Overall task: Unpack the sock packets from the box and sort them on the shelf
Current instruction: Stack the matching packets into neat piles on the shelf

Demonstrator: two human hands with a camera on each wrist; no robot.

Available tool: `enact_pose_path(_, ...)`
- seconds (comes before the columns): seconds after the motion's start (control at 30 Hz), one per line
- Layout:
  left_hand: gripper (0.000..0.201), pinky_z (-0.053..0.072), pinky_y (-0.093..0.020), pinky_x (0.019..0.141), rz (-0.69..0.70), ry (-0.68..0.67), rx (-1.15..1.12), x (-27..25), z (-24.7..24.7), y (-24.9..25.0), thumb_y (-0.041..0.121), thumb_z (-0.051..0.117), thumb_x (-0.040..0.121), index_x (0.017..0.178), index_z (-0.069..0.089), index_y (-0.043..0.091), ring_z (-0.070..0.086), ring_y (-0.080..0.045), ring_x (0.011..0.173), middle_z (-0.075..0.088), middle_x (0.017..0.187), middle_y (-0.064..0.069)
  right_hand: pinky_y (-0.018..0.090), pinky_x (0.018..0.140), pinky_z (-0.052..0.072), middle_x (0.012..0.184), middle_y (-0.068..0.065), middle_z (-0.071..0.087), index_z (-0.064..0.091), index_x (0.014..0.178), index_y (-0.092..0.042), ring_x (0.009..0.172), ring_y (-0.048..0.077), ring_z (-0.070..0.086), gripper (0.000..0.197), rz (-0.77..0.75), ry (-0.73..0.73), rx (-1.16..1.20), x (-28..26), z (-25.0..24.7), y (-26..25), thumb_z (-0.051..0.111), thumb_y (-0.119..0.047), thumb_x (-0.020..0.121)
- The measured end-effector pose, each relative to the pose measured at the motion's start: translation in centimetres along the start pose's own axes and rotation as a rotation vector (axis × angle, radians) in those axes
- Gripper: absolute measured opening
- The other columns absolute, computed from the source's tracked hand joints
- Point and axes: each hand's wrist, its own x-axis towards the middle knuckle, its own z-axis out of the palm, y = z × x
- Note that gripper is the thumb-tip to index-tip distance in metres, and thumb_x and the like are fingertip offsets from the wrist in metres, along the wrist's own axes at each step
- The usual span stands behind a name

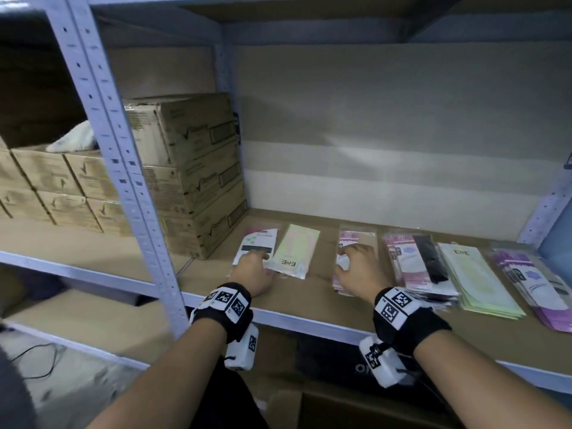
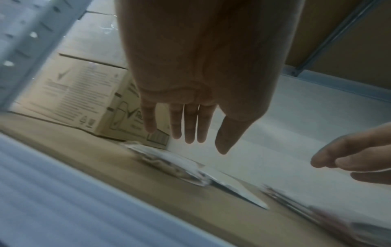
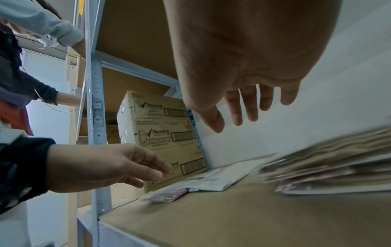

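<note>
Two hands over shelf (image 1: pixel 309 305) | left hand (image 1: pixel 252 274) open, above white packet (image 1: pixel 255 243) | right hand (image 1: pixel 359 270) open, above pink stack (image 1: pixel 356 239) | advice: square edges, keep piles apart

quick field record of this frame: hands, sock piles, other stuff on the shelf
left hand: open, fingers straight, over the leftmost packets
right hand: open, fingers spread, over the pink pile
piles: several side by side along the shelf; green stack further right
other: stacked cardboard cartons at shelf's left end
held: nothing in either hand
</note>
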Motion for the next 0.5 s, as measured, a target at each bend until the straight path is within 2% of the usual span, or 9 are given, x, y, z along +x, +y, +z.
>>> enact_pose_path(0.17, 0.049, 0.041, -0.04, 0.103, -0.1, -0.037, 0.069, 0.3, -1.0, -3.5, 0.033, 0.06, 0.087, 0.133, 0.048, 0.023, 0.054, -0.028, 0.119, 0.058, 0.13, -0.007, 0.032, 0.104, 0.036, 0.132, 0.013, 0.052, 0.055, 0.125, -0.005, 0.125, 0.027, 0.042, 0.041, -0.048, -0.1, 0.058, 1.4, 2.9, -3.6, 0.057, -0.025, 0.089)
enact_pose_path(0.3, 0.051, 0.039, -0.043, 0.105, -0.032, -0.067, 0.103, 0.6, -0.9, -5.2, 0.034, 0.056, 0.089, 0.137, 0.046, 0.022, 0.052, -0.027, 0.122, 0.055, 0.135, -0.006, 0.032, 0.107, 0.037, 0.138, 0.012, 0.048, 0.047, 0.134, -0.004, 0.127, 0.027, 0.044, 0.049, -0.084, -0.241, 0.066, 2.6, 5.0, -6.0, 0.056, -0.024, 0.091)
enact_pose_path(0.4, 0.053, 0.034, -0.045, 0.11, 0.02, -0.127, 0.137, 0.8, -0.4, -5.9, 0.032, 0.052, 0.09, 0.141, 0.041, 0.023, 0.043, -0.024, 0.131, 0.045, 0.145, -0.002, 0.035, 0.105, 0.04, 0.136, 0.013, 0.049, 0.046, 0.134, -0.005, 0.124, 0.029, 0.047, 0.048, -0.103, -0.342, 0.016, 3.0, 6.6, -7.1, 0.051, -0.028, 0.091)
enact_pose_path(0.5, 0.056, 0.029, -0.048, 0.113, 0.057, -0.157, 0.148, 0.8, 0.2, -6.7, 0.03, 0.05, 0.089, 0.143, 0.038, 0.027, 0.033, -0.021, 0.14, 0.033, 0.154, 0.001, 0.035, 0.109, 0.036, 0.142, 0.014, 0.042, 0.041, 0.137, -0.006, 0.131, 0.03, 0.04, 0.051, -0.106, -0.402, -0.041, 3.0, 7.8, -7.5, 0.049, -0.026, 0.091)
